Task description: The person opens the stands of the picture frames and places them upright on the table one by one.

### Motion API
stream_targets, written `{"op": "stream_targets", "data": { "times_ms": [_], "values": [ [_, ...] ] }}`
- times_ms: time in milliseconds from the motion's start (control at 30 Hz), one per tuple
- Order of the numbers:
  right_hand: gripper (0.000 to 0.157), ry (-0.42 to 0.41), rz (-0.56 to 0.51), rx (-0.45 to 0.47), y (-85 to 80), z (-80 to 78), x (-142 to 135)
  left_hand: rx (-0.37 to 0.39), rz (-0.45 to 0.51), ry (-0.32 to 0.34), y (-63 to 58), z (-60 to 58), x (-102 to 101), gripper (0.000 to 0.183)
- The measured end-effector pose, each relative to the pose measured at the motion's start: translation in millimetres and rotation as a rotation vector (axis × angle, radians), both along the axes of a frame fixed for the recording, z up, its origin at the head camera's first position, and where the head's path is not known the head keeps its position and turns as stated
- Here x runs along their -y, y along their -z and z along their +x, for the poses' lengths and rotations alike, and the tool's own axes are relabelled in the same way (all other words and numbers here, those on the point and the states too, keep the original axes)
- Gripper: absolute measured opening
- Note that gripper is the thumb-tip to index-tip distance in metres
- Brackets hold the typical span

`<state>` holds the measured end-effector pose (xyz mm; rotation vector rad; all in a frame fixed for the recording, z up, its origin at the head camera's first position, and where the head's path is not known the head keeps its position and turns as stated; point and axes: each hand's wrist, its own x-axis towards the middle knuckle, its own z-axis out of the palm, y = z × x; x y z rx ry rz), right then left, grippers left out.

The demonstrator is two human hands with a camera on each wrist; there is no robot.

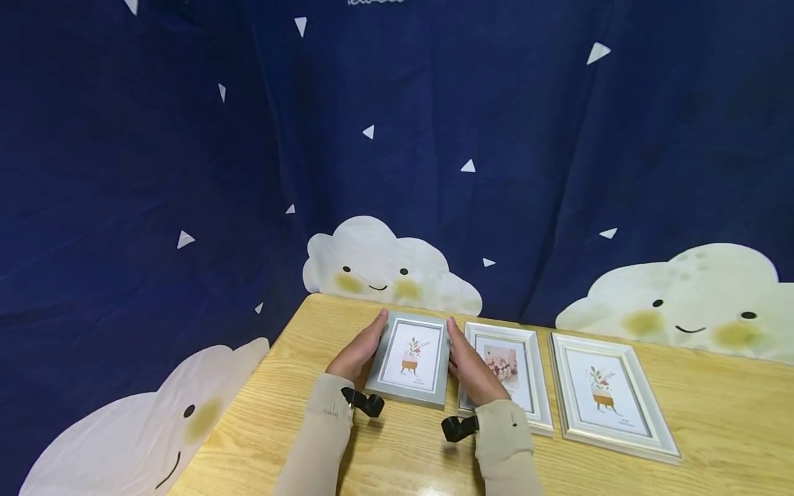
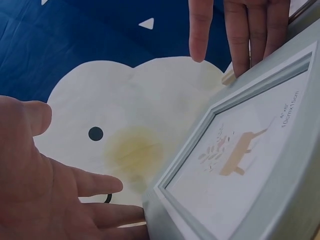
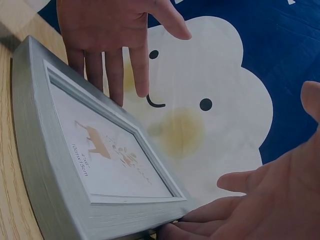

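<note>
A grey-blue picture frame (image 1: 411,362) lies face up on the wooden table, showing a printed plant in an orange pot on legs. Along its left edge is my left hand (image 1: 360,350), fingers extended. My right hand (image 1: 476,372) lines the right edge in the same way, thumb up. In the left wrist view, the fingertips of the left hand (image 2: 55,185) reach the frame's side. The right wrist view has the right hand (image 3: 265,195) with straight fingers at the frame's edge, its lower fingertips partly hidden there.
Just right of the grey-blue frame, a white frame with a pink flower picture (image 1: 501,365) is partly covered by my right hand. Farther right lies another white frame (image 1: 620,399). Behind the wooden table (image 1: 732,413) hangs a dark blue curtain (image 1: 397,172) with printed clouds.
</note>
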<state>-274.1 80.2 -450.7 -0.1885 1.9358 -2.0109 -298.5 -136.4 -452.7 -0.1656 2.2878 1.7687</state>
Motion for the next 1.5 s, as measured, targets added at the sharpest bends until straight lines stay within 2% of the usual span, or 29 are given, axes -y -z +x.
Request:
{"op": "stream_targets", "data": {
  "times_ms": [167,300,500,767,1033,1267,1333,1500],
  "values": [
    [0.101,0.015,0.014,0.003,-2.2,0.9,-1,-0.009,0.04,0.021,0.6,-2.2,-1,0.077],
    [0.101,0.029,0.023,-0.001,-6.2,1.3,0,-0.024,0.057,-0.008,-1.9,-2.2,1,0.08],
    [0.098,0.066,0.056,-0.026,-11.4,2.8,-2,-0.052,0.09,-0.027,-11.2,0.0,5,0.075],
    [0.09,0.068,0.043,-0.063,-20.4,6.0,-8,-0.078,0.086,-0.04,-24.1,1.9,8,0.076],
    [0.086,0.062,0.035,-0.085,-25.0,9.3,-12,-0.134,0.155,-0.038,-34.3,9.1,11,0.074],
    [0.084,0.088,0.04,-0.098,-33.1,15.1,-15,-0.165,0.168,-0.048,-43.5,14.9,15,0.072],
    [0.083,0.091,0.048,-0.099,-35.3,16.3,-16,-0.165,0.175,-0.043,-52.2,20.3,15,0.068],
    [0.085,0.083,0.086,-0.085,-39.5,20.3,-20,-0.169,0.154,-0.029,-56.3,22.7,18,0.068]
  ]
}}
